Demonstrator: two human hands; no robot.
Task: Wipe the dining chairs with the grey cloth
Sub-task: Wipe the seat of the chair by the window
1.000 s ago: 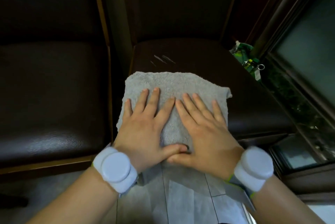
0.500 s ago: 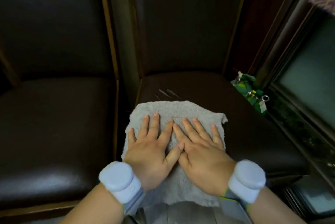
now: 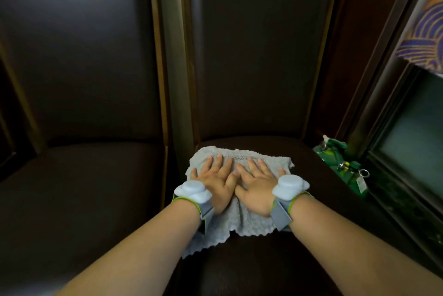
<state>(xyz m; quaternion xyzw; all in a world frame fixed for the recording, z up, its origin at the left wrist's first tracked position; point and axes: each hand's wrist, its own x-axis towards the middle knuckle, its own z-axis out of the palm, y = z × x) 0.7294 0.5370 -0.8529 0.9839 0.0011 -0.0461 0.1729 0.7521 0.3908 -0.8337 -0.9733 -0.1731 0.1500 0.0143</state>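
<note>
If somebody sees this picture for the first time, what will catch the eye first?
Two hands, left and right, press flat side by side on a grey cloth spread on the right chair's seat. White wrist devices stand out. Green bottles sit right of the seat.

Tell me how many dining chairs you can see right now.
2. The right chair stands in the middle of the view, with the grey cloth on its seat under both hands. The left chair stands beside it. Others may be out of view.
</note>
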